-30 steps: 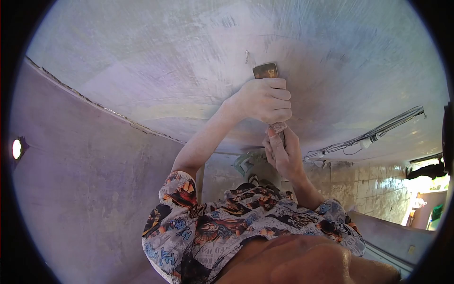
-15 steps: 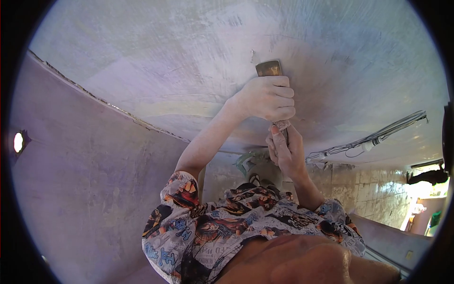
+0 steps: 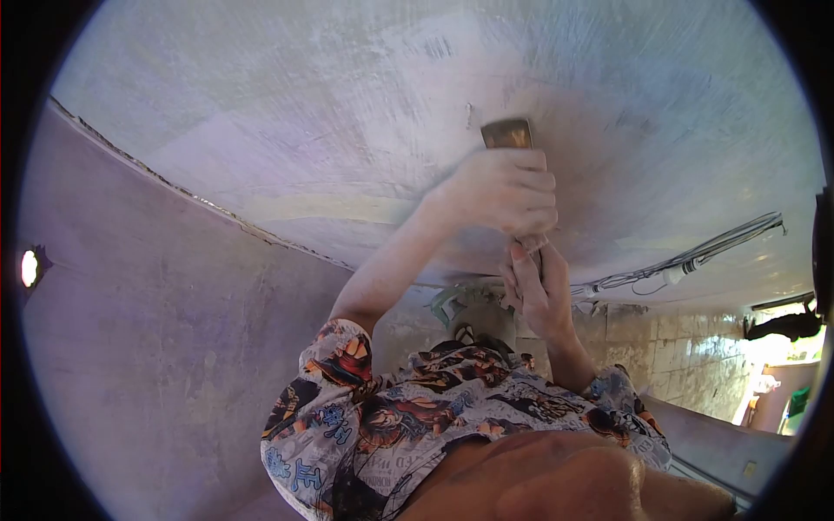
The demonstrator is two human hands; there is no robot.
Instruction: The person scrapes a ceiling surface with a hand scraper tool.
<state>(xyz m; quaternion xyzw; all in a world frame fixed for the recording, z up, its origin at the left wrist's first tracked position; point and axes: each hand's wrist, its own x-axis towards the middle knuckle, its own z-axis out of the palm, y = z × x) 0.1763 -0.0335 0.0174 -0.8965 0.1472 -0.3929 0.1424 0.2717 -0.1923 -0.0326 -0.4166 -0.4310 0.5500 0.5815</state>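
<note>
A scraper with a broad, brownish metal blade lies close against the pale plastered surface. My left hand is wrapped round it just below the blade, knuckles facing me. Lower down, my right hand grips the end of its dusty handle, with the thumb pointing up along it. Most of the handle is hidden by my fingers. A small mark shows on the plaster to the left of the blade.
A bundle of wires with sockets juts out at the right. A rough, cracked seam divides the plaster from the purplish wall at the left, where a lit lamp shows. My sandalled foot is below, and a bright opening lies far right.
Both hands and the scraper have moved slightly down and to the right over the plaster. The grip of each hand is the same.
</note>
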